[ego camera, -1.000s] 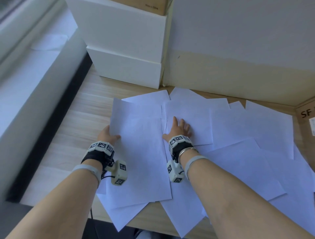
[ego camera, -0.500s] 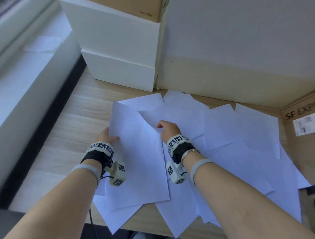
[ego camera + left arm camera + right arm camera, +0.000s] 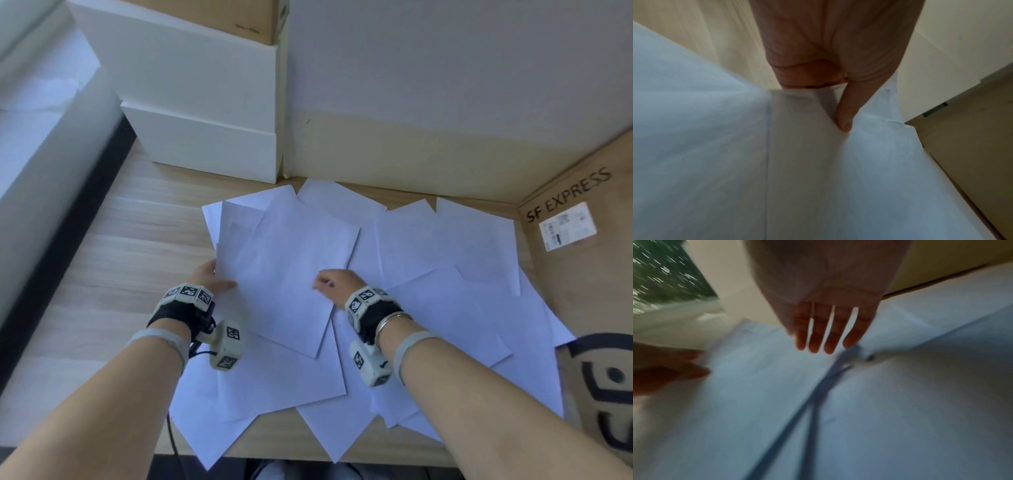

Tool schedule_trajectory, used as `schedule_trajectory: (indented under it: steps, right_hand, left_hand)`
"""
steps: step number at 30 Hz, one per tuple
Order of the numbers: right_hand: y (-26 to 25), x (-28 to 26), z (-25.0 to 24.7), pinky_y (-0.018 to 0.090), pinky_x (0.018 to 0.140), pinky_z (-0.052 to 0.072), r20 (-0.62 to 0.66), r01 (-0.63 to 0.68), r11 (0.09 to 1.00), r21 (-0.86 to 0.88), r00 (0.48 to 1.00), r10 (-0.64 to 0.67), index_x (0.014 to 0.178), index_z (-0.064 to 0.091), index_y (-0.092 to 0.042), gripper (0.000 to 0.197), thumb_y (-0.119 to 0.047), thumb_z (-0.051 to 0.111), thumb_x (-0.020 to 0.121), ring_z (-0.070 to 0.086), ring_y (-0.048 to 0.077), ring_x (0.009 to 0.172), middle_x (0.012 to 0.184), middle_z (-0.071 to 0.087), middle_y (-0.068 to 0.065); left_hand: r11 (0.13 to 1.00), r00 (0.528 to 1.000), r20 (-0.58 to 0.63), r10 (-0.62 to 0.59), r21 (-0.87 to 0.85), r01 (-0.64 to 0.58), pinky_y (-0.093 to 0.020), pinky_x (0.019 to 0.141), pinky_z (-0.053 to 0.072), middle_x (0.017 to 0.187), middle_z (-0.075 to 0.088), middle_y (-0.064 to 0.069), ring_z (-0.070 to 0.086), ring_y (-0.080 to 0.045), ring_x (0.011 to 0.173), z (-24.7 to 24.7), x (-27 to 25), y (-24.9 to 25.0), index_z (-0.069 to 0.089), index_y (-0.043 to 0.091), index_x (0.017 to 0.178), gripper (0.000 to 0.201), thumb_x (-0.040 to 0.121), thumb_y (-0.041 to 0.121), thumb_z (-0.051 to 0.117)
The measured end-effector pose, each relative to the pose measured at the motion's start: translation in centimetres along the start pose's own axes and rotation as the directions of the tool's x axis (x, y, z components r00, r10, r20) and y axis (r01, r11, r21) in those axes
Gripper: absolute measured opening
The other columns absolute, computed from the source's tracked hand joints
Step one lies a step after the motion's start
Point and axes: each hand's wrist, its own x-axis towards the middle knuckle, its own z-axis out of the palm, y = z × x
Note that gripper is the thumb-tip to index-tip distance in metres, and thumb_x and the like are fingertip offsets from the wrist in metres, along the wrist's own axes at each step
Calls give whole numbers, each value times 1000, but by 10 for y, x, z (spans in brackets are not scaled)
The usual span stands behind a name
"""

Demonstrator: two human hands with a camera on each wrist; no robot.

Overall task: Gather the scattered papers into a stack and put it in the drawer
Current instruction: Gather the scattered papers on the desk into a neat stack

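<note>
Several white paper sheets [image 3: 462, 274] lie scattered and overlapping across the wooden desk [image 3: 120, 257]. My left hand [image 3: 213, 278] pinches the left edge of a small pile of sheets [image 3: 291, 267], thumb on top; in the left wrist view the thumb [image 3: 843, 116] presses down on the paper [image 3: 818, 162]. My right hand [image 3: 329, 283] rests on the top sheet of that pile near its right edge. The right wrist view is blurred and shows its fingers [image 3: 818, 337] straight over the paper [image 3: 777, 402], holding nothing. No drawer can be made out.
Two stacked white boxes [image 3: 212, 144] stand at the back left with a brown carton [image 3: 239, 17] on top. A cardboard box marked SF EXPRESS [image 3: 582, 274] borders the papers on the right. A wall runs behind, a window ledge [image 3: 41, 154] on the left.
My right hand slid a sheet leftward from the middle onto the sheets that my left hand holds. The left hand stayed at the pile's left edge.
</note>
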Motion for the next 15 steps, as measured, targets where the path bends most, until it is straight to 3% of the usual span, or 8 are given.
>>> schedule_trajectory:
  steps: [2,5,7,9,12,15]
  right_hand:
    - [32,-3,-15,33,92,46,-86,-134,973,-188,989,119,113,60,-14,25,-9,48,91,56,30,112,125,54,10]
    - [70,-16,-26,34,94,47,-75,-248,920,-304,969,237,125,50,-19,46,3,51,84,53,29,115,132,43,6]
    - [81,-25,-24,33,87,50,-66,-251,924,-288,968,243,126,46,-20,54,7,52,80,57,27,98,131,41,5]
    - [88,-29,-18,31,77,48,-75,-235,934,-270,972,223,125,44,-18,54,10,51,79,50,23,84,126,42,7]
    - [89,-31,-8,28,72,41,-82,-194,945,-262,981,179,113,47,-15,45,13,44,78,44,22,84,115,49,8]
    - [79,-29,-7,26,68,35,-107,-131,955,-265,989,106,85,49,-20,35,13,40,76,44,22,81,95,42,4]
  left_hand:
    - [1000,1000,20,19,12,-19,-41,97,42,134,54,-22,53,-38,120,5,-2,1,46,2,135,56,82,-7,58]
    - [999,999,39,25,-28,-24,-44,96,46,128,57,-25,56,-41,115,14,-3,-1,48,5,134,55,82,-9,52]
    - [999,999,27,40,-22,-40,-43,93,47,125,60,-25,58,-40,111,19,-4,0,50,6,133,53,82,-7,51]
    - [998,998,17,56,-4,-56,-41,92,47,124,60,-25,58,-39,111,25,-3,2,50,5,132,51,82,-5,51]
    - [998,998,2,65,-3,-65,-37,84,45,124,59,-28,57,-41,112,32,-3,6,52,2,130,48,82,-6,49]
    - [997,997,0,74,3,-74,-34,79,42,122,59,-28,59,-38,103,37,-3,8,52,1,128,47,82,-7,49]
